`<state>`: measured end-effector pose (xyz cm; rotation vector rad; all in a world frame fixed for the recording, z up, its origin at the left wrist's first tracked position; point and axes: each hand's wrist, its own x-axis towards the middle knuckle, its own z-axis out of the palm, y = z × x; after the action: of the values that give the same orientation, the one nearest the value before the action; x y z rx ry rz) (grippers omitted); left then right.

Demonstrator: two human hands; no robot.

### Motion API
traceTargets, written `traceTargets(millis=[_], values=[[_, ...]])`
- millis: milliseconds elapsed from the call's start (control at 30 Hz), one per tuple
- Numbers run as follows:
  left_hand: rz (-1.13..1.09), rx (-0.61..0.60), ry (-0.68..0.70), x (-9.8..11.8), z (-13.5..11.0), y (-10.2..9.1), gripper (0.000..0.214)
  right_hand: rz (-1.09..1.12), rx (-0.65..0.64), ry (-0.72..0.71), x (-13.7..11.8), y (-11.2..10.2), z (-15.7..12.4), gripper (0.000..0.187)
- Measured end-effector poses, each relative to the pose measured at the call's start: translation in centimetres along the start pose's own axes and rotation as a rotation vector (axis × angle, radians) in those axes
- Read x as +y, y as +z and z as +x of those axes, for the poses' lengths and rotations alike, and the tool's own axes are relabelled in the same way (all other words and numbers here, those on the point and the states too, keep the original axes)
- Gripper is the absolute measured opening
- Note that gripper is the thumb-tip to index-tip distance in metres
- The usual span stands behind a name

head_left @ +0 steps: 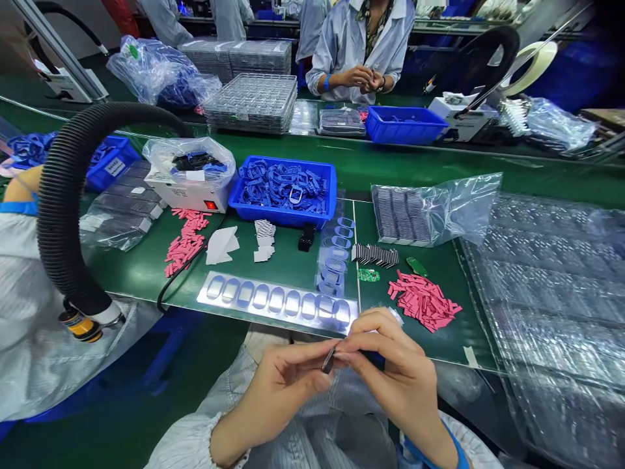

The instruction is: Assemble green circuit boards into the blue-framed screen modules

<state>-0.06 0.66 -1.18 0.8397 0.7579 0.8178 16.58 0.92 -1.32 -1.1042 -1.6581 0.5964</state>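
Just past the table's front edge, my left hand (286, 384) pinches a small dark flat piece (328, 360) between thumb and fingers. The fingertips of my right hand (390, 365) are pressed together at its upper end, and whether they hold a separate bit is hidden. Close beyond my hands lies a clear strip of oval blue-edged film pieces (277, 299). A heap of pink strips (424, 299) is to the right, with a green circuit board (368, 275) and a row of thin dark-and-white parts (375, 255) beside it.
A blue bin (283, 218) of blue frames stands beyond the strip. A black hose (61, 195) arches at left. Clear trays (551, 312) cover the right side, near a bagged stack of grey parts (401, 215). Across the bench, a person (361, 45) works with both hands.
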Motion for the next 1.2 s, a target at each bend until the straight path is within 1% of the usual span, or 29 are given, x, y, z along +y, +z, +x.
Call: traceTargets(millis=[133, 233, 300, 367, 433, 500, 533, 567, 600, 667, 733, 767, 833, 900, 967, 1000, 1133, 1167, 1200], values=[[0.213, 0.042, 0.092, -0.2, -0.3, 0.1, 0.032, 0.066, -0.008, 0.050, 0.0, 0.0, -0.6, 0.009], [0.262, 0.033, 0.132, -0.6, -0.2, 0.1, 0.032, 0.067, 0.004, 0.073, 0.2, 0.0, -1.3, 0.008], [0.231, 0.042, 0.111, -1.1, 0.0, 0.3, 0.031, 0.031, 0.013, 0.076, 0.4, 0.1, -1.7, 0.009], [0.151, 0.076, 0.065, -1.7, 0.1, 0.5, 0.031, -0.048, 0.031, 0.059, 0.5, 0.2, -2.1, 0.010], [0.051, 0.112, 0.023, -2.5, 0.3, 0.8, 0.030, -0.165, 0.064, -0.012, 0.4, 0.4, -2.7, 0.012], [-0.040, 0.138, -0.002, -3.1, 0.4, 1.0, 0.029, -0.282, 0.094, -0.129, 0.1, 0.3, -3.5, 0.014], [-0.080, 0.154, -0.006, -3.4, 0.5, 1.1, 0.029, -0.314, 0.105, -0.175, 0.0, 0.2, -4.0, 0.015], [-0.116, 0.175, -0.009, -3.6, 0.6, 1.1, 0.029, -0.320, 0.113, -0.189, 0.1, -0.1, -4.4, 0.014], [-0.147, 0.210, -0.014, -3.7, 0.7, 1.1, 0.029, -0.310, 0.125, -0.154, 0.3, -0.6, -4.8, 0.013], [-0.188, 0.292, -0.024, -3.7, 0.9, 0.8, 0.028, -0.301, 0.146, 0.026, 1.5, -1.7, -5.4, 0.010], [-0.197, 0.342, -0.032, -3.7, 1.0, 0.4, 0.026, -0.385, 0.153, 0.220, 3.6, -2.8, -5.6, 0.010], [-0.196, 0.351, -0.034, -3.6, 1.1, 0.2, 0.026, -0.470, 0.148, 0.271, 4.9, -3.2, -5.7, 0.012], [-0.195, 0.348, -0.042, -3.5, 1.1, -0.2, 0.027, -0.592, 0.158, 0.295, 7.5, -3.6, -5.7, 0.015], [-0.201, 0.357, -0.056, -3.4, 1.0, -0.5, 0.027, -0.685, 0.187, 0.294, 9.2, -3.6, -6.0, 0.014], [-0.205, 0.365, -0.067, -3.2, 0.9, -0.7, 0.028, -0.748, 0.205, 0.269, 9.9, -3.3, -6.5, 0.012], [-0.202, 0.369, -0.074, -3.2, 0.8, -0.8, 0.029, -0.769, 0.179, 0.224, 10.0, -3.2, -6.8, 0.013], [-0.186, 0.386, -0.101, -2.9, 0.7, -1.1, 0.028, -0.876, -0.079, -0.044, 9.4, -3.4, -7.7, 0.036], [-0.187, 0.388, -0.095, -2.8, 0.8, -1.1, 0.028, -0.904, -0.117, -0.080, 9.1, -3.4, -7.6, 0.038], [-0.189, 0.384, -0.087, -2.7, 0.8, -1.1, 0.029, -0.915, -0.119, -0.093, 8.8, -3.5, -7.5, 0.038]])
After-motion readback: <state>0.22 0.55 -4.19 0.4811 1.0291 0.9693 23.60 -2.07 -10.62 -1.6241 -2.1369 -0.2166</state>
